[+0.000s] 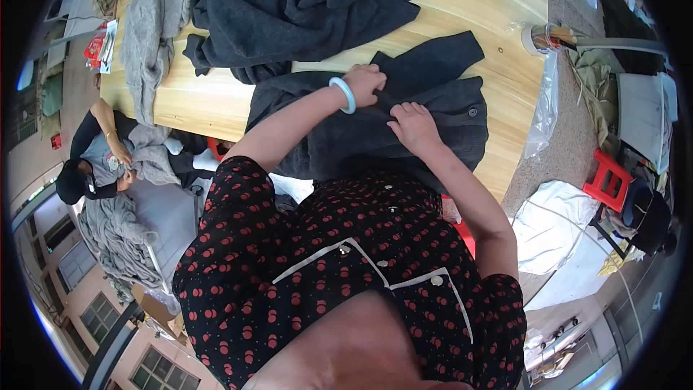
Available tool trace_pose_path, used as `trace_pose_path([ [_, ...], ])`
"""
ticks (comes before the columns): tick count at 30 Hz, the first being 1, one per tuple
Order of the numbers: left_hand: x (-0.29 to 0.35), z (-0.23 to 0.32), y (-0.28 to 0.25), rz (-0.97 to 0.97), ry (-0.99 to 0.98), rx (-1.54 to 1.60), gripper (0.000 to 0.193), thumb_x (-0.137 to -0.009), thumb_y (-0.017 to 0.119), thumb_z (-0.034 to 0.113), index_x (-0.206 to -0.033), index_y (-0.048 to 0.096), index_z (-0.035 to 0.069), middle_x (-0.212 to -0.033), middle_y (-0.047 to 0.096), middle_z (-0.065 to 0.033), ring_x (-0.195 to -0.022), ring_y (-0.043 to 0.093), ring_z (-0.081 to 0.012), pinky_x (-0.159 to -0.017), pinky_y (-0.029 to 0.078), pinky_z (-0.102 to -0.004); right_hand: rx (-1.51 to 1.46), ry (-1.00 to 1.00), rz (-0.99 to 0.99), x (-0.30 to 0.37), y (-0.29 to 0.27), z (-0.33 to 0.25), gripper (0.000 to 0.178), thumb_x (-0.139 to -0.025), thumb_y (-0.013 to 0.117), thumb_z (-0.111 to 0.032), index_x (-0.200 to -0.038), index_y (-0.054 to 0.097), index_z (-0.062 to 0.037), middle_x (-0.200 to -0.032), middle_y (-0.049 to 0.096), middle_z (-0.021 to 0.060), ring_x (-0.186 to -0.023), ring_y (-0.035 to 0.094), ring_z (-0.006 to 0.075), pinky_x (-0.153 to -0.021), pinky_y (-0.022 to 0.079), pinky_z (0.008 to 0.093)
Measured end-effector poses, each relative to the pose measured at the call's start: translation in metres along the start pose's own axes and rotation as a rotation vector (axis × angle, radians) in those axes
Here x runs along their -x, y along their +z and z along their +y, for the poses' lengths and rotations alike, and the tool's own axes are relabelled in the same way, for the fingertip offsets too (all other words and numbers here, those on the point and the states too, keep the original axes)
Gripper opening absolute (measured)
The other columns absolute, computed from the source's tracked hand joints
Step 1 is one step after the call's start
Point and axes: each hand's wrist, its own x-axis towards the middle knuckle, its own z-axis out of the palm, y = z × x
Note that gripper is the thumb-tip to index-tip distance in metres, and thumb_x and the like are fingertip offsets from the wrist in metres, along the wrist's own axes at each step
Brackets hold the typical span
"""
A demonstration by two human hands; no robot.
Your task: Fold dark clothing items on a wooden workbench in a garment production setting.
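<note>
A dark charcoal knit cardigan (447,119) lies on the table in front of me, its near part against my body. One sleeve (440,58) stretches away to the far right, and a round button (473,112) shows near the right end. My left hand (367,85), with a pale bangle at the wrist, is closed on the fabric near the base of that sleeve. Just to its right, my right hand (417,127) has bent fingers closed on the same garment; the cloth under the fingertips is hidden.
Beyond it a heap of dark garments (289,11) covers the far side of the wooden table (509,65), beside a grey knit garment (151,36). A round container (538,40) sits at the right edge. At left another person (101,152) sits handling grey knitwear. A red stool (608,180) stands right.
</note>
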Motion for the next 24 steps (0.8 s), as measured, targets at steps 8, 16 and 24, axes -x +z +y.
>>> trace_pose_path([
  [8,0.012,0.026,-0.001,-0.114,-0.213,0.176,0.024,-0.065,0.066,0.022,-0.082,0.057,0.007,-0.08,0.054,-0.0098,-0.08,0.054,-0.0296,-0.071,0.043,-0.0356,0.049,0.021,-0.019,0.023,0.016,-0.009,0.011,-0.071,0.058,-0.013,-0.079,0.053,-0.0065,-0.076,0.051,0.0084,-0.077,0.051,0.0253,-0.071,0.042,0.0344],
  [16,0.011,0.014,0.021,-0.118,-0.157,0.118,0.026,-0.068,0.064,0.022,-0.088,0.059,0.007,-0.09,0.052,-0.012,-0.092,0.051,-0.0292,-0.078,0.043,-0.0368,0.011,0.062,0.041,0.014,0.021,-0.01,0.014,-0.073,0.054,-0.011,-0.084,0.055,-0.0036,-0.076,0.051,0.01,-0.076,0.051,0.0263,-0.07,0.043,0.0348],
  [24,-0.001,0.001,0.015,0.161,-0.277,0.506,0.026,-0.078,0.052,0.026,-0.081,0.053,0.001,-0.079,0.056,-0.0198,-0.078,0.053,-0.0349,-0.07,0.042,-0.0394,-0.109,0.112,0.221,-0.013,0.011,0.001,0.015,-0.073,0.047,-0.001,-0.086,0.054,-0.0013,-0.079,0.053,0.0156,-0.077,0.051,0.0324,-0.071,0.043,0.0388],
])
